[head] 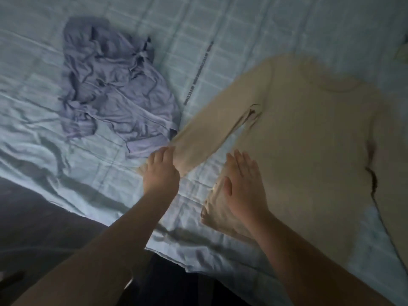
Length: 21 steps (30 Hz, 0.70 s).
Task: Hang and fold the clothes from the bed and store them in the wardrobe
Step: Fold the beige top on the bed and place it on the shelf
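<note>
A beige long-sleeved top [304, 133] lies spread flat on the bed, its neck toward the far side and its hem near me. My left hand [160, 171] grips the cuff end of its left sleeve, fingers curled round the fabric. With straight fingers my right hand [242, 186] presses flat on the lower left part of the top's body, near the hem. A crumpled lilac-blue garment [110, 85] lies in a heap to the left, just beyond the sleeve end.
The bed [66, 168] is covered with a pale blue checked sheet, wrinkled at the left. Its near edge runs diagonally from the left to the bottom centre, with dark floor [33, 217] below. A small pale item [401, 51] shows at the right edge.
</note>
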Each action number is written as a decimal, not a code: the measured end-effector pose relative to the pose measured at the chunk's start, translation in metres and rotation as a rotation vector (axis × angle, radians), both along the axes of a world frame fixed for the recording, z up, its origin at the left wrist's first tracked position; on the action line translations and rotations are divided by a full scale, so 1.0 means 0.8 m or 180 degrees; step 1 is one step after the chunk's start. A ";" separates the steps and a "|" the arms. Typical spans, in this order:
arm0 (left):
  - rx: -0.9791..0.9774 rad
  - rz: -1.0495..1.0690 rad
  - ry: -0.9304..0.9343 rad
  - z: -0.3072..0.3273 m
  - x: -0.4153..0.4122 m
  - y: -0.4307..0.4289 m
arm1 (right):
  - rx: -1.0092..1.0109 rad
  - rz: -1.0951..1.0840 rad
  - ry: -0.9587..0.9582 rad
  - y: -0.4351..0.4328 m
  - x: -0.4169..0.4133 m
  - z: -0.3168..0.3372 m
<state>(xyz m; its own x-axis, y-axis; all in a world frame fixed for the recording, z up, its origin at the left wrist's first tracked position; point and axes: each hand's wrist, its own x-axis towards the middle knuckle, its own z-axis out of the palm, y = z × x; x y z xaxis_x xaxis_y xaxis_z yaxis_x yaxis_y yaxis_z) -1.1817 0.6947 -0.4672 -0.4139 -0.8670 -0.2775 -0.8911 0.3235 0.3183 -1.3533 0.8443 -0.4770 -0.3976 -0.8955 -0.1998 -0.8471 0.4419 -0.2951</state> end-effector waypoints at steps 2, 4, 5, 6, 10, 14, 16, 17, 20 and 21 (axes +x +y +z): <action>0.0201 0.0338 -0.0197 0.000 0.023 -0.035 | 0.0017 0.0088 -0.0019 -0.040 0.021 -0.002; 0.0474 0.0356 -0.0514 -0.006 0.044 -0.061 | 0.0108 0.0193 -0.0011 -0.073 0.040 -0.004; 0.0628 0.0339 -0.0568 -0.009 0.052 -0.070 | 0.0169 0.0252 0.0000 -0.088 0.048 -0.006; 0.0810 0.0371 -0.0554 -0.013 0.058 -0.078 | 0.0223 0.0295 0.0004 -0.101 0.055 -0.006; 0.1575 0.0099 -0.0573 -0.020 0.081 -0.104 | 0.0361 0.0295 0.0001 -0.143 0.078 -0.006; 0.2276 -0.0010 0.0453 0.009 0.088 -0.138 | 0.0500 0.0284 0.0115 -0.172 0.090 -0.001; 0.2476 -0.0034 0.0987 0.035 0.083 -0.156 | 0.0429 0.0142 0.0160 -0.188 0.092 0.007; 0.2523 -0.0043 0.1293 0.048 0.081 -0.166 | 0.0388 0.0081 0.0174 -0.197 0.093 0.014; 0.2545 0.0008 0.2063 0.084 0.072 -0.203 | 0.0212 -0.0028 0.0150 -0.232 0.096 0.036; 0.2631 0.0083 0.2284 0.092 0.068 -0.216 | 0.0151 -0.0088 0.0125 -0.245 0.096 0.044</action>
<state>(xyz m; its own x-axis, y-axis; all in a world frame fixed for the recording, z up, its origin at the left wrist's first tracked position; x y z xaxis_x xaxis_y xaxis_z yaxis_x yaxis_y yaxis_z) -1.1269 0.5218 -0.3934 -0.6959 -0.5349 -0.4791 -0.4149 -0.2451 0.8762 -1.2767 0.6482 -0.4416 -0.4303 -0.8741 -0.2256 -0.8450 0.4779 -0.2401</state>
